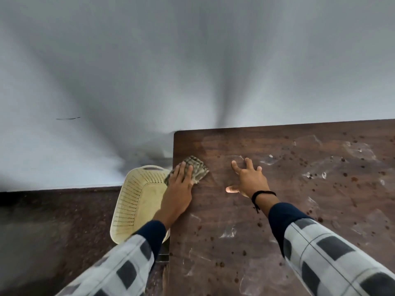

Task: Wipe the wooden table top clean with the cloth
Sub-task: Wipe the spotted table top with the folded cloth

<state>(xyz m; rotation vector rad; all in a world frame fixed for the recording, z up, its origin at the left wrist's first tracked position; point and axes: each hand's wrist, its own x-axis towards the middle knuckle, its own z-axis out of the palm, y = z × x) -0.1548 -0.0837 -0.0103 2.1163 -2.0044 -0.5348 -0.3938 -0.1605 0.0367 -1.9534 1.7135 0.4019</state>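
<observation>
**Bare grey wall, spotted table: cloth at the brink**

Wooden table (277, 210) fills the lower right, w/ a pale perforated basket (132, 199) on the dark floor (53, 231) beside its left edge. L hand (180, 189) presses the checked cloth (197, 167) flat, fingers (182, 170) straight & together on top. The cloth pokes out beyond the fingertips & seems to overhang the edge. R hand (250, 180) lies flat, fingers (249, 162) spread, gripping nothing. Risks, imo: a push leftward & the cloth slips off into the basket; crumbs may miss it & hit the floor. Brown specks (344, 174) right of the R fingers & whitish smears (228, 232) nearer than them look dried on, so light pressure prob just skims them
</observation>
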